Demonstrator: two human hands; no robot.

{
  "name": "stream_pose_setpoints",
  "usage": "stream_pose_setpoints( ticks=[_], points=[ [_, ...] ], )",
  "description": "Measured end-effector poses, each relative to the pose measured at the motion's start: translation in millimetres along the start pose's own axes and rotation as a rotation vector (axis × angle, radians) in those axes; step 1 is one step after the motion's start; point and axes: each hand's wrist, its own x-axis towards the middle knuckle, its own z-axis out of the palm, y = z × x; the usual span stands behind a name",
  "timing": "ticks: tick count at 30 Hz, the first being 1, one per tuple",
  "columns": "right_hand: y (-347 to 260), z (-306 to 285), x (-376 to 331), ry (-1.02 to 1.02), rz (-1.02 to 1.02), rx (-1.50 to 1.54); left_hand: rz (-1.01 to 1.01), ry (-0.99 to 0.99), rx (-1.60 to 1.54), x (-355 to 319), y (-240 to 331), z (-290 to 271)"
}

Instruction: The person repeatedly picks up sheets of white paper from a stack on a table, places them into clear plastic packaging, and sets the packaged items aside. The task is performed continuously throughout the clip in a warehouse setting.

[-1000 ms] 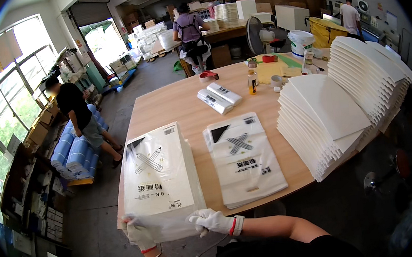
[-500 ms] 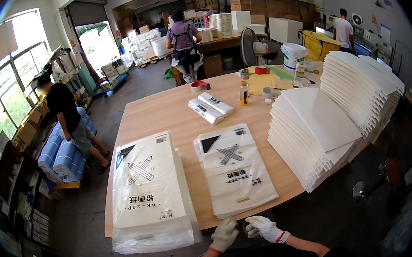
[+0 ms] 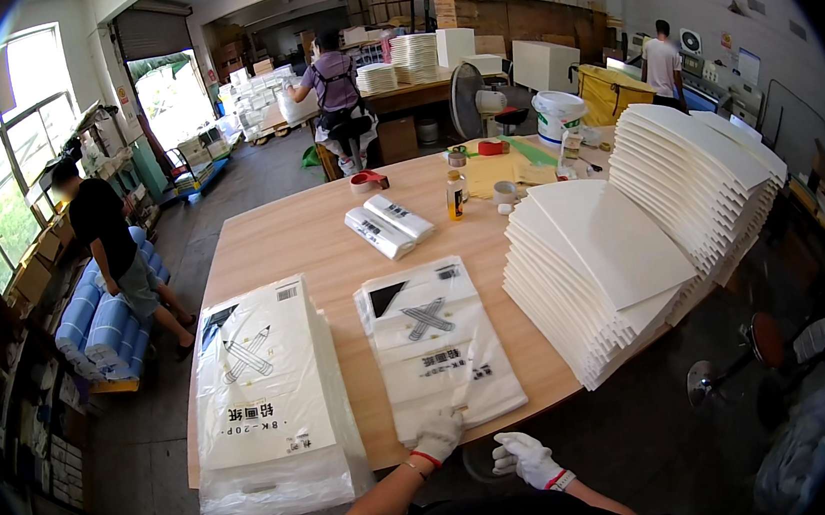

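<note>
My left hand (image 3: 440, 438), in a white work glove, rests at the near edge of a stack of clear printed plastic bags (image 3: 445, 375). Its fingers look closed on the edge of the top bag, beside the handle slot; the thumb is hidden. My right hand (image 3: 527, 459), gloved too, hangs just off the table's front edge with loosely bent fingers apart and nothing visible in them. Left of the bags lies a thick pile of filled packs of drawing paper (image 3: 264, 394) in clear plastic. Tall, fanned stacks of cream paper (image 3: 603, 248) stand to the right.
Two rolled bag bundles (image 3: 389, 225), a red tape dispenser (image 3: 367, 180), an amber bottle (image 3: 454, 196) and a white bucket (image 3: 559, 116) stand on the wooden table (image 3: 270, 242). A stool (image 3: 735, 364) is at right. A person (image 3: 119, 238) stands by blue rolls at left; two others are farther back.
My left hand has moved forward and left from beyond the table edge onto the near edge of the bags. The right hand keeps its pose. The whole view has shifted slightly.
</note>
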Motion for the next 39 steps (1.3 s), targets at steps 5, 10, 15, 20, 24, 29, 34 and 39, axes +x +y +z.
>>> stream_pose_setpoints(
  ticks=[5, 10, 15, 20, 24, 29, 34, 39],
  points=[
    [-6, 9, 14, -0.051, -0.001, -0.005, -0.087, -0.091, -0.051, 9, -7, 1],
    [-12, 23, 45, -0.154, 0.043, -0.027, -0.413, -0.233, -1.039, 18, -54, 40],
    [-16, 40, 141, 0.004, -0.228, -0.225, -0.105, -0.231, -0.660, 63, -33, -41],
    [-71, 22, 145, 0.269, -0.367, -1.089, -0.355, 0.045, -1.158, 87, -66, -74],
    [-68, 15, 133, 0.522, -1.085, -1.309, -0.637, 0.236, -1.120, 102, -87, -57],
    [-95, 96, 127, 0.170, -1.277, -1.075, -0.314, 0.301, -0.764, 122, -19, -112],
    [-112, 113, 116, 0.070, -0.924, -1.690, -0.131, 0.384, -0.521, 119, -6, -139],
    [-92, 49, 114, -0.157, -0.650, -1.471, -0.006, 0.410, -0.318, 109, 6, -120]
  ],
)
